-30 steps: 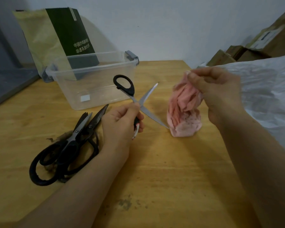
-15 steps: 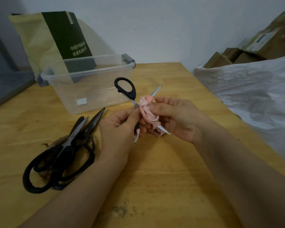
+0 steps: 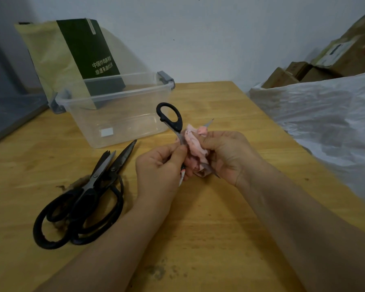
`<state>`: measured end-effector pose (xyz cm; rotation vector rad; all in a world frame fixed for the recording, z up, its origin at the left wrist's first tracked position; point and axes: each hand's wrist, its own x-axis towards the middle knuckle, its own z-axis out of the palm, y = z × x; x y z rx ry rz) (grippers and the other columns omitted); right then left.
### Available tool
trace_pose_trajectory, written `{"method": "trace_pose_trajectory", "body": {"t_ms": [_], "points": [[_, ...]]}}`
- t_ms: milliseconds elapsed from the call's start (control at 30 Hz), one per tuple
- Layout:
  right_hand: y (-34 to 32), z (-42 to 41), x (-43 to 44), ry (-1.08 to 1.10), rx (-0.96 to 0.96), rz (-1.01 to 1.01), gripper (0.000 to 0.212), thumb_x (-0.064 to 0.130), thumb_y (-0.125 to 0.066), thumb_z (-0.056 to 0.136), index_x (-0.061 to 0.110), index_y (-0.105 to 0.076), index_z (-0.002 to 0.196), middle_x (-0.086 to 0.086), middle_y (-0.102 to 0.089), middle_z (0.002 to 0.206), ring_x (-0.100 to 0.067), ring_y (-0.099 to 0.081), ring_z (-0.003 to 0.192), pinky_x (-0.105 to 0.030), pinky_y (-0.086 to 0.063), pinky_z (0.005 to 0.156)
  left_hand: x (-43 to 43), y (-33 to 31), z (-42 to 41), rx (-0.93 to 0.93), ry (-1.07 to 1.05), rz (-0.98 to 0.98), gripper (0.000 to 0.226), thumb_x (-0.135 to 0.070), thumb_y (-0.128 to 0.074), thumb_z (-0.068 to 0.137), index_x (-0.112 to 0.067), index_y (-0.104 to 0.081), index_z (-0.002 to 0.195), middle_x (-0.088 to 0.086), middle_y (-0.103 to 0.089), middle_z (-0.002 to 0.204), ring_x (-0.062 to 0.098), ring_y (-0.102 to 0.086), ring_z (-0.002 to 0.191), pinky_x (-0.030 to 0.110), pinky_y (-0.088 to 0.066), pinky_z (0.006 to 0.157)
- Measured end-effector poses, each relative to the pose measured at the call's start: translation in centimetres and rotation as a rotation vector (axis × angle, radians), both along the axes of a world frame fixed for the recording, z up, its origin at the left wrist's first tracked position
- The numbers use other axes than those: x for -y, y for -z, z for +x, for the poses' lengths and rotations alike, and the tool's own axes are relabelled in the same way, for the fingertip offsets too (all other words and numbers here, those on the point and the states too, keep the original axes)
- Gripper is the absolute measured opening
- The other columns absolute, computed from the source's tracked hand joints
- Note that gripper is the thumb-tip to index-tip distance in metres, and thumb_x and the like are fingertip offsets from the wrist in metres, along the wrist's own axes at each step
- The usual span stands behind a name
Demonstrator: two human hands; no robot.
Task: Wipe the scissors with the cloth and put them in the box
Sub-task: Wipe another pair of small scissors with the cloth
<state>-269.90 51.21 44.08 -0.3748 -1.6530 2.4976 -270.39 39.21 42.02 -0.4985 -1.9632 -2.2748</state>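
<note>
head view: left hand (image 3: 160, 165) pinching open scissors (image 3: 176, 130) near pivot above counter (image 3: 209, 228), fingers (image 3: 177, 151) curling tight. right hand (image 3: 230, 157) gripping pink cloth (image 3: 195, 144), bunching it over blades. looped-handle blade running far-left to near-right. box (image 3: 118, 123) sitting far-left of hands, left hand nearer.

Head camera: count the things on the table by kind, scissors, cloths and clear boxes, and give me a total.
Scissors: 3 (held pair, steel pair, black pair)
Cloth: 1
Clear box: 1
Total: 5
</note>
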Motion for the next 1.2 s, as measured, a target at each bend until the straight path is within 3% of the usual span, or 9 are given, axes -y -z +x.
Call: {"method": "trace_pose_trajectory", "body": {"t_ms": [100, 267, 367, 467, 633, 800, 900, 1000, 1200], "points": [[0.0, -0.1, -0.6, 0.055, -0.018, -0.049, 0.013, 0.003, -0.065, 0.083, -0.008, -0.065, 0.089, -0.014, -0.068, 0.061, -0.019, -0.065, 0.05, -0.027, -0.053, 0.047, 0.0, 0.1, -0.1, 0.008, -0.001, -0.006, 0.029, -0.003, -0.056, 0.09, 0.001, -0.064, 0.063, 0.006, -0.058, 0.05, 0.01, -0.05, 0.039, 0.018, -0.042, 0.042], [0.2, 0.3, 0.2, -0.109, 0.006, 0.217, 0.026, 0.01, -0.069, 0.081, -0.011, -0.067, 0.095, -0.022, -0.066, 0.073, -0.027, -0.061, 0.055, -0.031, -0.052, 0.052, 0.4, 0.1, -0.1, 0.002, 0.0, 0.008, 0.028, -0.001, -0.054, 0.091, 0.008, -0.061, 0.066, 0.001, -0.056, 0.041, 0.007, -0.049, 0.036, 0.017, -0.042, 0.041], [0.0, 0.1, -0.1, -0.011, -0.015, 0.097, 0.021, 0.003, -0.066, 0.082, -0.014, -0.065, 0.095, -0.017, -0.065, 0.063, -0.021, -0.061, 0.048, -0.026, -0.051, 0.044, 0.3, 0.0, -0.2, -0.001, 0.007, -0.006, 0.029, -0.003, -0.055, 0.091, 0.008, -0.063, 0.065, 0.003, -0.059, 0.045, 0.008, -0.049, 0.037, 0.017, -0.043, 0.042], [-0.2, -0.1, -0.9, 0.091, -0.021, -0.001, 0.009, 0.003, -0.064, 0.083, -0.005, -0.066, 0.081, -0.01, -0.067, 0.059, -0.017, -0.064, 0.052, -0.029, -0.057, 0.051, -0.1, 0.1, -0.2, 0.017, 0.002, -0.024, 0.034, -0.004, -0.056, 0.091, 0.0, -0.062, 0.058, 0.004, -0.057, 0.046, 0.009, -0.049, 0.039, 0.019, -0.045, 0.044], [0.9, 0.1, 0.2, -0.081, 0.017, 0.229, 0.025, 0.017, -0.068, 0.084, -0.005, -0.069, 0.094, -0.015, -0.067, 0.065, -0.022, -0.061, 0.05, -0.029, -0.05, 0.051, 0.2, 0.2, -0.3, 0.033, 0.0, 0.013, 0.032, -0.001, -0.053, 0.091, 0.005, -0.06, 0.061, 0.0, -0.056, 0.041, 0.008, -0.05, 0.037, 0.016, -0.045, 0.045], [0.3, -0.5, -0.8, 0.134, 0.003, 0.096, 0.014, 0.007, -0.066, 0.083, -0.005, -0.067, 0.09, -0.012, -0.069, 0.065, -0.02, -0.065, 0.054, -0.03, -0.056, 0.05, 0.2, 0.4, -0.3, 0.042, 0.009, -0.009, 0.03, -0.005, -0.056, 0.091, 0.006, -0.063, 0.064, 0.008, -0.059, 0.049, 0.011, -0.05, 0.04, 0.019, -0.044, 0.043], [0.4, -0.1, -1.1, 0.069, 0.016, 0.129, 0.021, 0.01, -0.066, 0.083, -0.006, -0.067, 0.096, -0.018, -0.069, 0.076, -0.026, -0.066, 0.062, -0.035, -0.056, 0.057, 0.0, 0.5, -0.2, 0.052, 0.004, -0.022, 0.033, -0.005, -0.056, 0.091, 0.004, -0.062, 0.06, 0.005, -0.056, 0.046, 0.01, -0.05, 0.039, 0.019, -0.043, 0.042], [0.6, 0.4, 0.3, -0.064, 0.013, 0.227, 0.02, 0.008, -0.066, 0.084, -0.011, -0.066, 0.09, -0.019, -0.065, 0.066, -0.026, -0.059, 0.05, -0.028, -0.052, 0.047, 0.4, 0.5, -0.3, 0.047, -0.01, -0.014, 0.031, -0.002, -0.054, 0.091, 0.006, -0.061, 0.062, 0.003, -0.056, 0.043, 0.009, -0.051, 0.038, 0.018, -0.044, 0.043], [0.1, -0.2, -0.8, 0.115, 0.01, 0.121, 0.013, 0.008, -0.064, 0.086, -0.005, -0.066, 0.085, -0.011, -0.066, 0.055, -0.02, -0.06, 0.045, -0.026, -0.049, 0.043, 0.4, 0.7, -0.4, 0.0, 0.002, -0.053, 0.035, -0.006, -0.057, 0.091, 0.006, -0.061, 0.059, 0.011, -0.056, 0.049, 0.013, -0.049, 0.041, 0.019, -0.041, 0.044]]}}
